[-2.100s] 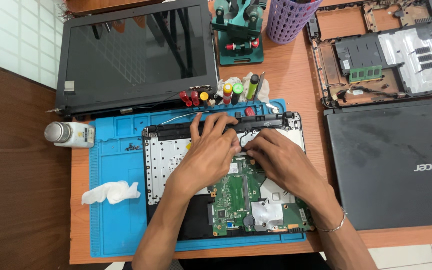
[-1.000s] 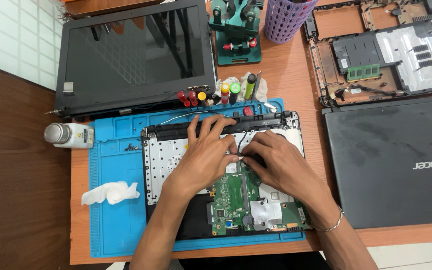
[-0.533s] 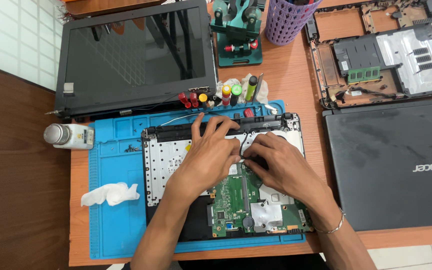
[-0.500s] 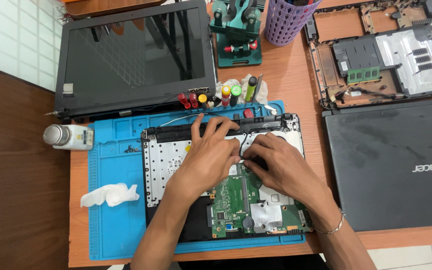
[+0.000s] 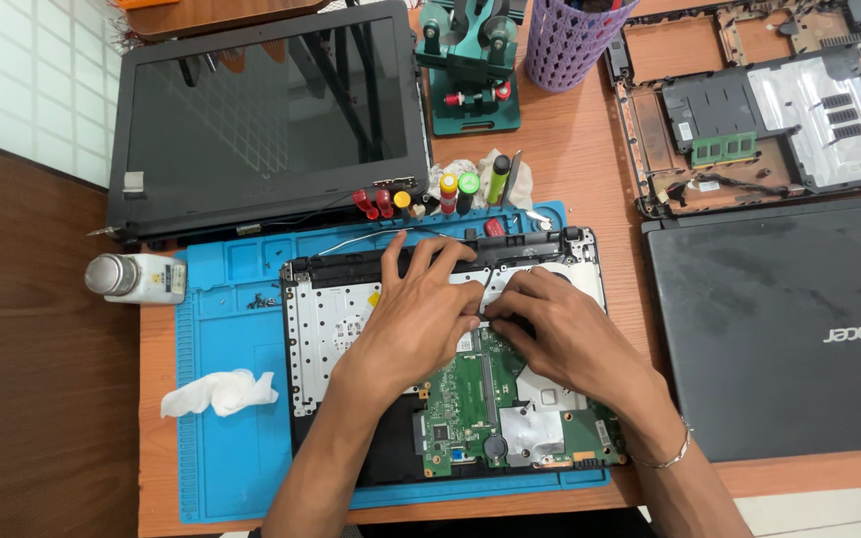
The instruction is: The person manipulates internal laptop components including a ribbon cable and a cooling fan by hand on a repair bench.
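Little moved since earlier frame: my left hand (image 5: 421, 319) shifts slightly. Both hands' fingers press flat, gripping nothing, on opened laptop base (image 5: 331, 319); right hand (image 5: 570, 334) nearer green board (image 5: 475, 384).

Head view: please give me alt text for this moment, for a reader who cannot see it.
Both hands, the left hand and the right hand, press on the green motherboard of an opened laptop base lying on a blue repair mat. A detached laptop screen, a closed black laptop and a crumpled tissue lie around it.
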